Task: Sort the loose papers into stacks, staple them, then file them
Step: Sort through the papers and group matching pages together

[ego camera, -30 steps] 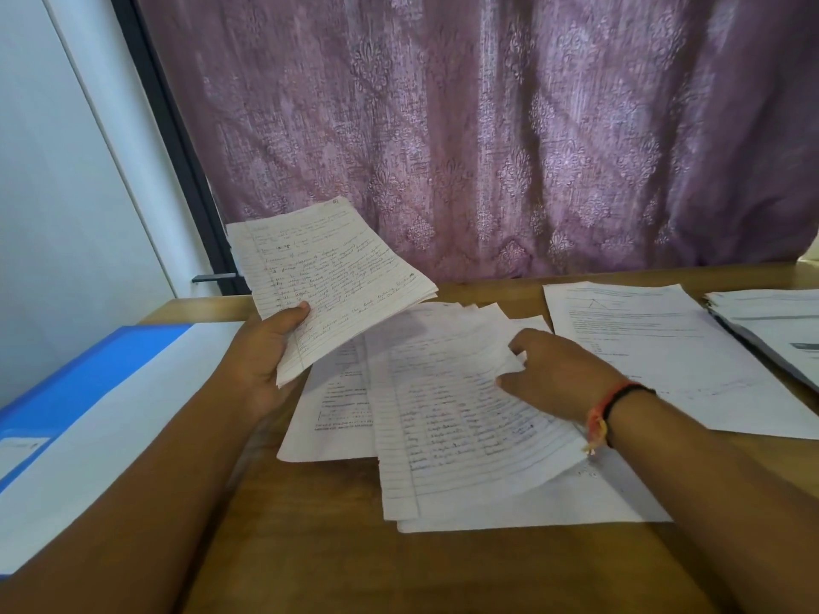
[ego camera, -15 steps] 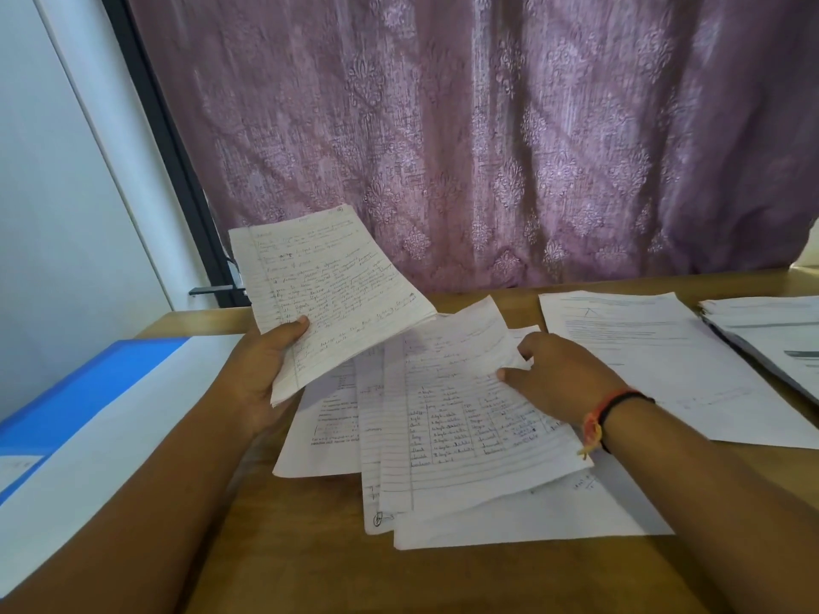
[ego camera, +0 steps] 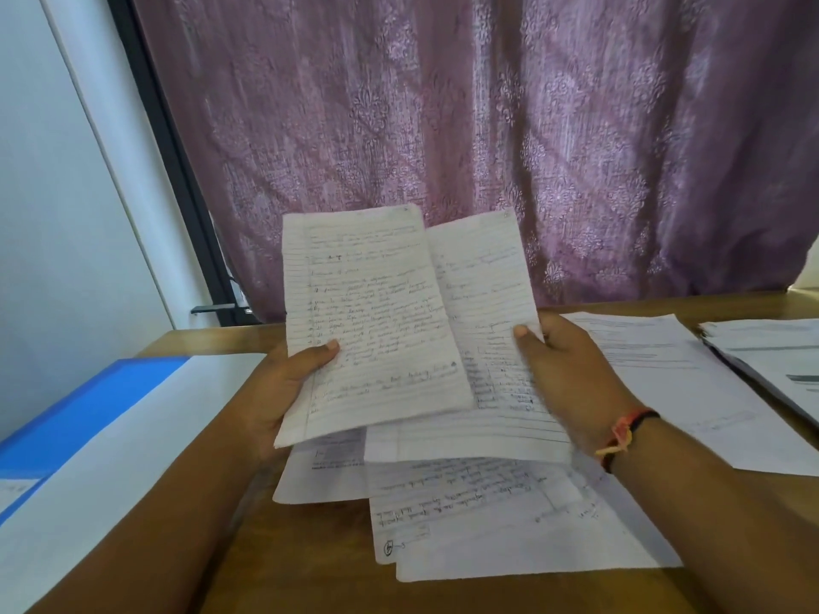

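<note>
Two lined sheets up above loose papers (ego camera: 487,525). Grips front sheet (ego camera: 376,312) in left hand (ego camera: 283,392), thumb curled across its face; pinches rear sheet (ego camera: 483,277) in right hand (ego camera: 571,383), thumb on top.

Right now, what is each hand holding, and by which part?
Left hand grips a handwritten lined sheet by its lower left edge, thumb on the face. Right hand holds a second lined sheet by its right edge.

A home study corner: wooden desk (ego camera: 283,569), mauve patterned curtain (ego camera: 487,126), blue folder (ego camera: 88,405).
</note>
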Demonstrator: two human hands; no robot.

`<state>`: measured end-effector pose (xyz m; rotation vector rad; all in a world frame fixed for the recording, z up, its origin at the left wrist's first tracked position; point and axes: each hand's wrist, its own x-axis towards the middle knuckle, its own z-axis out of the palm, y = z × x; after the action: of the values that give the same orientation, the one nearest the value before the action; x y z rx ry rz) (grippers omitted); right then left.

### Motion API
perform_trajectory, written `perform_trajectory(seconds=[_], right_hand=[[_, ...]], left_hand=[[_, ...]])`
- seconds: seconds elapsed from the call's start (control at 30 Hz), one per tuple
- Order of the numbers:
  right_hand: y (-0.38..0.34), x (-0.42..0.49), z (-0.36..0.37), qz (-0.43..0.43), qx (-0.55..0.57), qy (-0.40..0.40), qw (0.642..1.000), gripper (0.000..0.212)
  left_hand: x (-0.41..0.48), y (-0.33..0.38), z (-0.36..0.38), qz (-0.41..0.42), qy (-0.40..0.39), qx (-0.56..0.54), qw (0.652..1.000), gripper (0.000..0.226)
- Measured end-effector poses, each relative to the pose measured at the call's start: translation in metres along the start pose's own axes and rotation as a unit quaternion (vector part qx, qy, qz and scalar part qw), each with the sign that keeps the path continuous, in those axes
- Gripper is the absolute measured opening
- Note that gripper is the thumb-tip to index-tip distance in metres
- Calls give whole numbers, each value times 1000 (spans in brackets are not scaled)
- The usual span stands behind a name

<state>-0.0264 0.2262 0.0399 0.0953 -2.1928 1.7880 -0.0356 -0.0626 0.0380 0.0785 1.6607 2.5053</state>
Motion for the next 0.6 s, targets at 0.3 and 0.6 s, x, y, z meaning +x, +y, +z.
perform_trajectory(seconds=[0.3, 0.6], right_hand=[[-6, -12, 18, 60, 172, -83, 980, 29], [-8, -7, 12, 131, 157, -111, 972, 59]], left_hand=[[-1, -7, 9, -7, -7, 60, 998, 39], [-1, -10, 17, -12, -5, 34, 999, 36]])
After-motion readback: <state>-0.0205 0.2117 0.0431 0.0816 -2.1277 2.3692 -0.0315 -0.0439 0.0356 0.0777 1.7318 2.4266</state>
